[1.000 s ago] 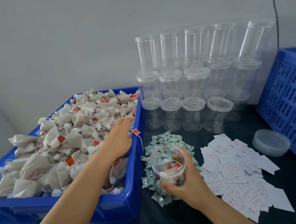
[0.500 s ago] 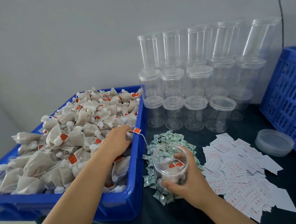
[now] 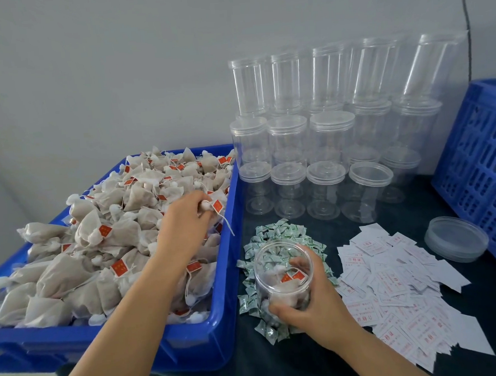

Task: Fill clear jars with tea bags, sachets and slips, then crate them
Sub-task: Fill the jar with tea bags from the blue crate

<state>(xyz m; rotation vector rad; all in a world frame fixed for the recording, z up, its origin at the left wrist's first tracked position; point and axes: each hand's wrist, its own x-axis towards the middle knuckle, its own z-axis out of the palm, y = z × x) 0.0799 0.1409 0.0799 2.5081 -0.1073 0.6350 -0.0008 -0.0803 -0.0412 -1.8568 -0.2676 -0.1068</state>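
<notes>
Your left hand [image 3: 185, 220], flat over the tea bags [image 3: 113, 234] a sec ago, has now closed its grip on one bag's knot, tag and string trailing over the rim of the blue bin [image 3: 232, 276] at the tabletop's left edge. Your right hand [image 3: 314, 297] is unchanged, wrapped round the open jar [image 3: 281, 273] atop the green sachets [image 3: 276, 235] near the front edge, w/ a few bags inside. Assessment: pick complete, transfer to jar pending; slips [image 3: 397, 280], sachets, loose lid [image 3: 456, 242] and crate [image 3: 483, 156] at the right edge not yet used for this jar.
</notes>
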